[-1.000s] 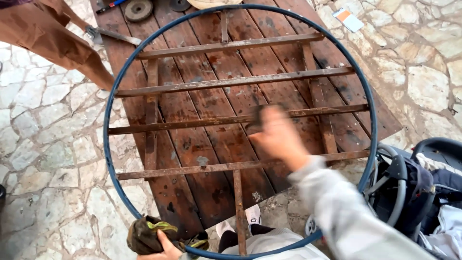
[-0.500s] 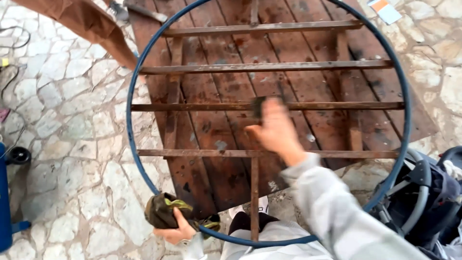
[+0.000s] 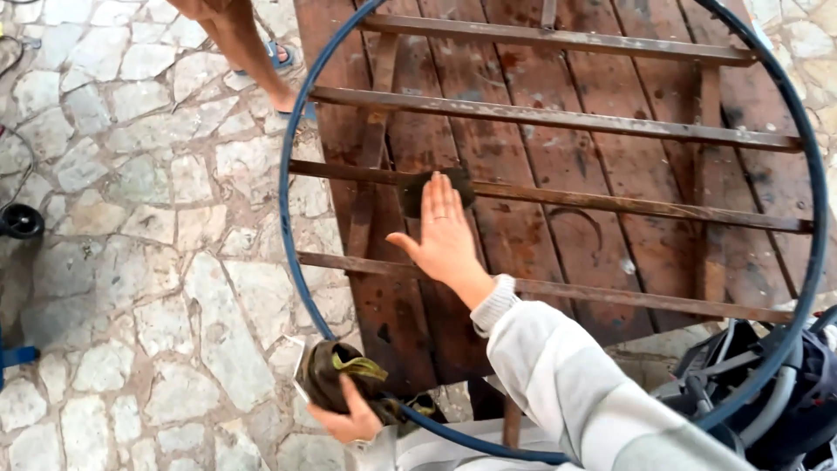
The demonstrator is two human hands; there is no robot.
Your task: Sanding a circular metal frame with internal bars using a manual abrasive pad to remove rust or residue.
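Observation:
A large blue metal hoop [image 3: 288, 227] with rusty cross bars [image 3: 558, 115] lies over a worn wooden table top [image 3: 523, 235]. My right hand [image 3: 445, 231] rests flat, fingers together, on a dark pad [image 3: 417, 194] pressed against one of the rusty bars. My left hand [image 3: 349, 419] grips the hoop's near rim through a dark olive glove or cloth [image 3: 336, 371]. A pale grey sleeve [image 3: 575, 384] covers my right arm.
Irregular stone paving [image 3: 148, 262] lies to the left. Another person's leg and sandalled foot [image 3: 279, 61] stand near the table's far left corner. A dark machine with hoses [image 3: 767, 392] sits at the lower right. A black round object [image 3: 19, 220] is at the left edge.
My right hand has slid left along the bars and settled flat on the dark pad. The view has shifted left, and my left hand keeps its hold on the rim.

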